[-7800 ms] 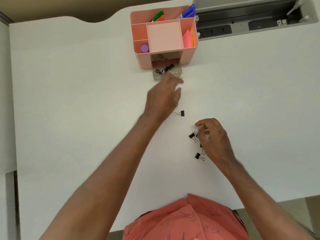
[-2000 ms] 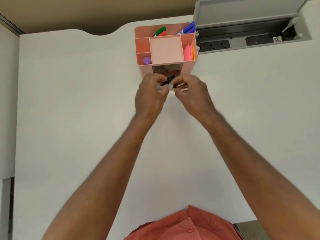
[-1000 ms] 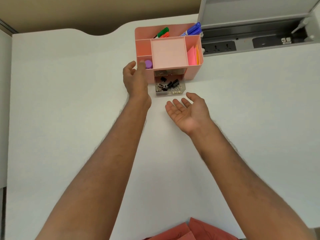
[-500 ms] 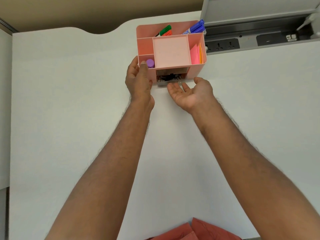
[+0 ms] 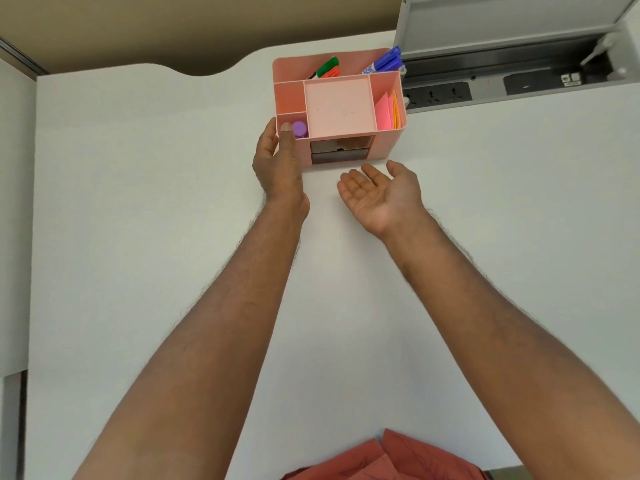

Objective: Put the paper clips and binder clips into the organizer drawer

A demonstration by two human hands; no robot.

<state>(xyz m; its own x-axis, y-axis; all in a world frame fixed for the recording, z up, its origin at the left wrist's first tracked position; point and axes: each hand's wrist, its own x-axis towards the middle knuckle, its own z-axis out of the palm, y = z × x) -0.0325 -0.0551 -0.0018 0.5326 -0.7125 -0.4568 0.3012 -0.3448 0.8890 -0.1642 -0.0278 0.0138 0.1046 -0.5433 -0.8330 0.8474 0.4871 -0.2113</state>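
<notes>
A pink desk organizer [image 5: 386, 147] stands at the far middle of the white desk. Its small clear drawer [image 5: 338, 156] sits pushed in, flush with the front face, and the clips inside are hidden. My left hand [image 5: 277, 164] grips the organizer's front left corner, thumb over the rim beside a purple cap [image 5: 300, 128]. My right hand [image 5: 379, 190] lies palm up with fingers spread, a little in front of the drawer and touching nothing. No clips lie on the desk.
Markers [image 5: 382, 64] and pink sticky notes [image 5: 385, 112] fill the organizer's compartments. An open grey cable tray with power sockets [image 5: 436, 98] runs along the desk's back right. The desk's curved back edge [image 5: 207, 72] is at upper left.
The drawer, open with clips one second ago, has been pushed shut by my right hand, which has now drawn back. My left hand stays on the organizer's corner.
</notes>
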